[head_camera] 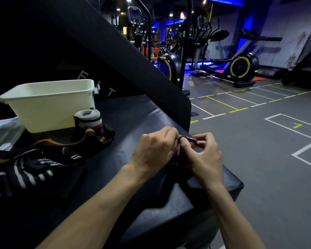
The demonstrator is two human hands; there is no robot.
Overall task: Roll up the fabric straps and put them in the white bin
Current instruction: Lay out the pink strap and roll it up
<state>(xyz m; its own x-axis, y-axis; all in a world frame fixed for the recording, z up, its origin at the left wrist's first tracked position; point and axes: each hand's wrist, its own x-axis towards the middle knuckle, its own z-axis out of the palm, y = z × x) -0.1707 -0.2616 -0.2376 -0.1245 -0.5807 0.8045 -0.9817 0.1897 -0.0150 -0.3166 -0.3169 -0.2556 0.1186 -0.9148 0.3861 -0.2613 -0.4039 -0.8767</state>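
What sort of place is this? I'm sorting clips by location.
Most likely a gym: exercise bikes with yellow-rimmed flywheels, a treadmill behind, and marked lanes on the floor.

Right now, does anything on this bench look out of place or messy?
One rolled strap stands outside the white bin, against its front wall, not in it. Left of it, black straps lie in a loose unrolled heap. Both hands, left and right, pinch a dark strap.
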